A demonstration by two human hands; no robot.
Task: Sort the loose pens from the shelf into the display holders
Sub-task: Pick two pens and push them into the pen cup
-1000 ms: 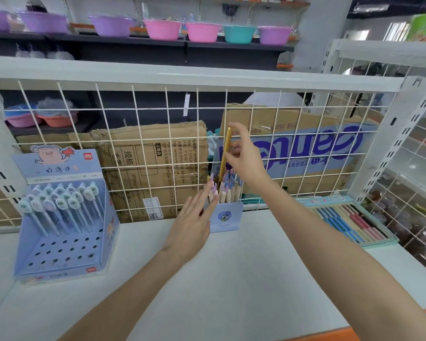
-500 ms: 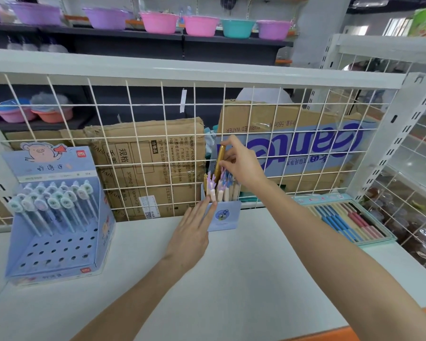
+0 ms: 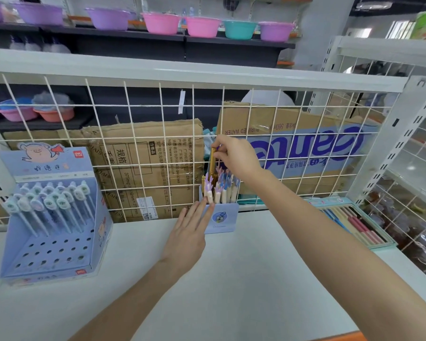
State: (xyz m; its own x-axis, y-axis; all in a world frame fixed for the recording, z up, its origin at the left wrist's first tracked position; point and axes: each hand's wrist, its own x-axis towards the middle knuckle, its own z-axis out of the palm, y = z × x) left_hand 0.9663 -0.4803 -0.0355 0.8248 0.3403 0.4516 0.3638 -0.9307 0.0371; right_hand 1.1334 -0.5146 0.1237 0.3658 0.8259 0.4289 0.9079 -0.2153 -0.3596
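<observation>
A small blue display holder [image 3: 228, 221] stands on the white shelf [image 3: 231, 279] against the wire grid, packed with several pastel pens [image 3: 223, 190]. My right hand [image 3: 236, 156] pinches the top of a gold pen [image 3: 212, 166] that stands upright, its lower end down among the pens in the holder. My left hand [image 3: 188, 236] lies with straight fingers against the holder's left front edge. A larger blue display stand [image 3: 52, 244] at the left carries several pens with round animal caps in its back rows.
A flat tray of blue, cream and pink pens [image 3: 352, 221] lies at the right. The white wire grid [image 3: 158, 148] backs the shelf, with cardboard boxes [image 3: 143, 166] behind it. Plastic bowls [image 3: 202, 25] line a dark shelf beyond.
My right hand has brought the gold pen down from above the holder into the bunch of pens. My left hand stayed at the holder's side.
</observation>
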